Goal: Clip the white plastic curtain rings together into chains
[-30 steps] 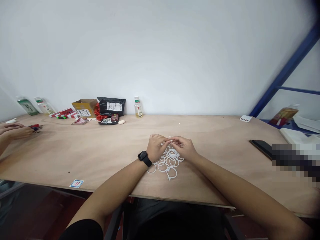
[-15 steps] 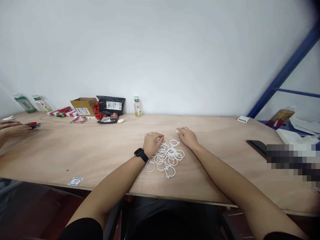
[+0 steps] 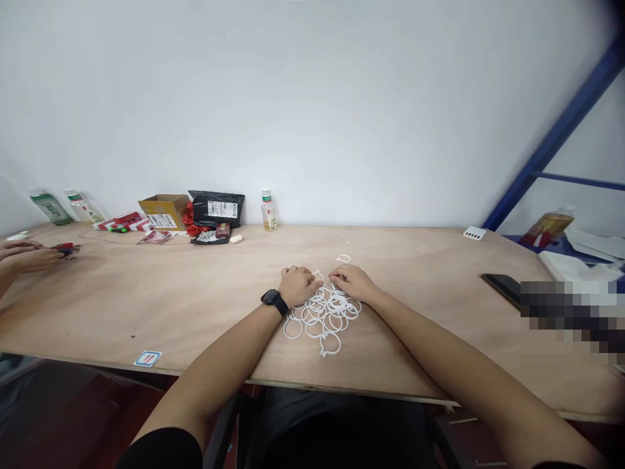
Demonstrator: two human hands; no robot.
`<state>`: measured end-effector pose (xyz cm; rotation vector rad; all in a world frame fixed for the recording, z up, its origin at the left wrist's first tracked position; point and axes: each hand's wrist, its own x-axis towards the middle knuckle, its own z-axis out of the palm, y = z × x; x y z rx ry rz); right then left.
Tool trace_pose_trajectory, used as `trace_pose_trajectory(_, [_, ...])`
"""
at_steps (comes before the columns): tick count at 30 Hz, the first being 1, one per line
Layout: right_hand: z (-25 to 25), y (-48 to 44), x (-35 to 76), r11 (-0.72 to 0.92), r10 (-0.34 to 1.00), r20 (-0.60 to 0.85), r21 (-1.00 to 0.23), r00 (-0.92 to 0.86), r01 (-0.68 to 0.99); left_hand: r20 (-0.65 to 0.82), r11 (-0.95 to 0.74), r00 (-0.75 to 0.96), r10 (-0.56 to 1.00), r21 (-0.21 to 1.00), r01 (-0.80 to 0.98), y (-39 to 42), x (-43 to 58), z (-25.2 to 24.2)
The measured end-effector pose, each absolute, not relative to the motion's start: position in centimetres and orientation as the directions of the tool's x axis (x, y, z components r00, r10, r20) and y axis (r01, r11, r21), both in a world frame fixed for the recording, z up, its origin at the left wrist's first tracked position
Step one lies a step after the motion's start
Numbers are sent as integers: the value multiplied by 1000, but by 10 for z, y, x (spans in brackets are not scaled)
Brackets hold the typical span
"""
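A loose heap of white plastic curtain rings (image 3: 315,326) with small clip ends lies on the wooden table in front of me. At the heap's upper left rests my left hand (image 3: 297,284), a black watch on its wrist. Its fingers are bent and a little apart, with the thumb beside a ring at the top of the heap. My right hand (image 3: 354,283) is over the upper right of the heap, thumb and fingertips closed on a white ring there. One single curtain ring (image 3: 344,258) lies apart, just beyond my right hand.
Along the wall stand a small bottle (image 3: 269,212), a black parcel bag (image 3: 217,208) and an open cardboard box (image 3: 163,212). A co-worker's hands (image 3: 32,256) are at the far left. On the right lie a dark phone (image 3: 502,286) and a white power strip (image 3: 474,233).
My right hand has let go of a ring beyond the heap and come back toward me to the heap. My left hand has barely moved, its thumb and fingers now apart.
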<state>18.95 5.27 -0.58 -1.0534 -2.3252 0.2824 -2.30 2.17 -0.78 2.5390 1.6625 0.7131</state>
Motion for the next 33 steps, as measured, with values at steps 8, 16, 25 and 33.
trace_pose_trajectory(8, [-6, 51, 190, 596, 801, 464, -567, -377, 569, 515, -557, 354, 780, 317, 767, 18, -21, 2])
trace_pose_trajectory(16, [-1, 31, 175, 447, 874, 401, -885, -275, 128, 683, -702, 337, 648, 365, 611, 13, -18, 9])
trace_pose_trajectory(25, [4, 21, 171, 474, 862, 431, -871, -267, 126, 668, -757, 445, 597, 285, 588, 6, -17, 15])
trace_pose_trajectory(33, [5, 17, 173, 536, 829, 480, -829, -287, 163, 664, -779, 466, 584, 298, 552, 0, -16, 23])
